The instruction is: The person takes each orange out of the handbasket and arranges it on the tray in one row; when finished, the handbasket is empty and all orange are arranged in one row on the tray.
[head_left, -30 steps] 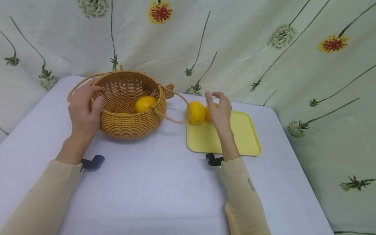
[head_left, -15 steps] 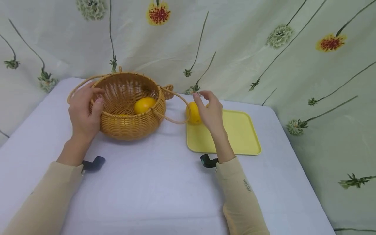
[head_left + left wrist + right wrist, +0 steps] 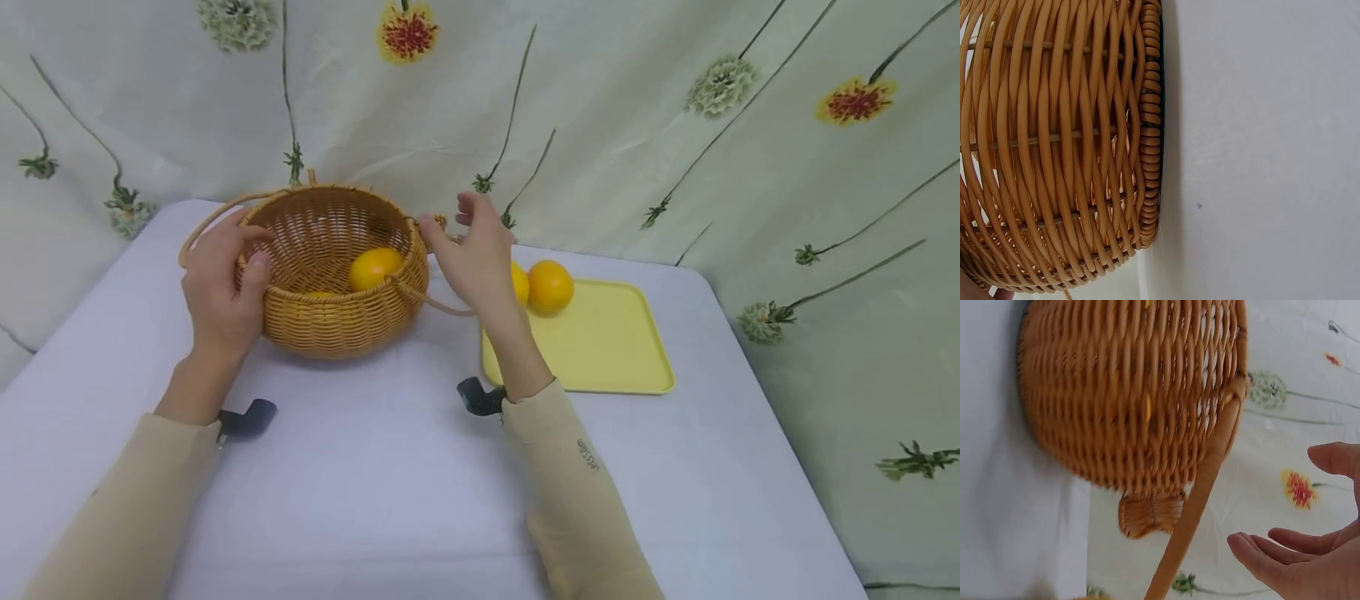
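A round wicker basket (image 3: 337, 327) stands at the back left of the table. My left hand (image 3: 223, 292) grips its left rim, thumb and fingers curled over the edge. In the left wrist view the basket's woven side (image 3: 1054, 137) fills the left half. Inside the basket lies an orange (image 3: 375, 268), with a sliver of another yellow fruit (image 3: 321, 294) showing by the near rim. My right hand (image 3: 478, 258) is beside the basket's right rim, over the right handle (image 3: 442, 307), thumb and fingers apart. In the right wrist view that hand (image 3: 1316, 556) holds nothing.
To the right lies a yellow tray (image 3: 607, 346) with an orange (image 3: 551, 286) at its back left. A second orange (image 3: 520, 283) is partly hidden behind my right hand. The left handle (image 3: 217, 215) leans outward. A flowered cloth (image 3: 615, 125) hangs behind the white table (image 3: 360, 467).
My right hand has moved left from over the oranges on the tray to the basket's right rim, uncovering the right-hand orange. The left hand keeps its grip on the basket.
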The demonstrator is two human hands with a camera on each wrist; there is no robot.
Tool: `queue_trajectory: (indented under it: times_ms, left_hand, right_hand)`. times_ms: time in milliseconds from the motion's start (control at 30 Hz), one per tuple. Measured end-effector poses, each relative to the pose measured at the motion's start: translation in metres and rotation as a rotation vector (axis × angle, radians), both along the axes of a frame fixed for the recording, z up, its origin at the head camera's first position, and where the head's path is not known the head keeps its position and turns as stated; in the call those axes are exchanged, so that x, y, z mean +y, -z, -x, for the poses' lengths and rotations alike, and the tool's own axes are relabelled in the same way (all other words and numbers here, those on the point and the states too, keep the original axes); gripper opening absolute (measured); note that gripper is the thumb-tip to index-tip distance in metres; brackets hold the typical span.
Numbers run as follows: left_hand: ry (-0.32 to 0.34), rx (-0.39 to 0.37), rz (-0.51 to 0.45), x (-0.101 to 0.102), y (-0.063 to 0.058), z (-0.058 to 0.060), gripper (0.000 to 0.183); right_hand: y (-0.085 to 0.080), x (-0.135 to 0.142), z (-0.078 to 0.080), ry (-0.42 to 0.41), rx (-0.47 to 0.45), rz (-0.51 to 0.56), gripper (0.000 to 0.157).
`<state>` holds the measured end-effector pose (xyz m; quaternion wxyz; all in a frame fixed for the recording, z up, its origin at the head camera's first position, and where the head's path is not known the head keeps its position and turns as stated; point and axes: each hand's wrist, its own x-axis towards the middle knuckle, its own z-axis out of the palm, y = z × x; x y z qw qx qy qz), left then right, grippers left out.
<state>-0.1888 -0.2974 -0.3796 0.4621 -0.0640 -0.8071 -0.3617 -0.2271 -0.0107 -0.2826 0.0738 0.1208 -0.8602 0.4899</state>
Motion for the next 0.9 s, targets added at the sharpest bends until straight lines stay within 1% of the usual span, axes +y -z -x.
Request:
queue_trajectory:
  times_ms: [67,167,233,367,433,467,600,700,767,900]
  left_hand:
    - [0.001,0.003,-0.005,0.000,0.000,0.000,0.059]
    - [0.003,0.005,-0.011,-0.001,0.000,0.000,0.059]
    - [0.004,0.003,-0.013,-0.001,0.001,0.000,0.058]
    - [0.003,0.005,-0.014,-0.001,0.001,0.002,0.059]
    - [0.005,0.008,-0.014,-0.001,0.002,0.002,0.059]
    - [0.004,0.009,-0.014,-0.001,0.002,0.002,0.059]
    - [0.000,0.008,-0.010,-0.002,0.002,0.001,0.057]
    - [0.003,0.011,-0.012,-0.002,0.002,0.001,0.056]
    - [0.007,0.013,-0.010,-0.002,0.002,0.001,0.056]
    - [0.005,0.011,-0.010,-0.002,0.002,0.001,0.057]
  right_hand:
    - [-0.006,-0.012,-0.002,-0.014,-0.007,-0.032,0.067]
    - [-0.012,-0.028,-0.003,-0.061,-0.039,-0.070,0.071]
    - [-0.015,-0.038,-0.002,-0.093,-0.064,-0.080,0.072]
    - [-0.017,-0.055,0.003,-0.120,-0.102,-0.115,0.069]
    - [-0.018,-0.063,0.006,-0.134,-0.117,-0.163,0.068]
    - [-0.019,-0.067,0.008,-0.141,-0.124,-0.204,0.068]
    - [-0.022,-0.083,0.013,-0.181,-0.161,-0.384,0.075]
    - [-0.026,-0.091,0.017,-0.206,-0.183,-0.491,0.077]
    - [-0.027,-0.094,0.018,-0.221,-0.187,-0.548,0.070]
    - [-0.026,-0.100,0.020,-0.257,-0.222,-0.681,0.048]
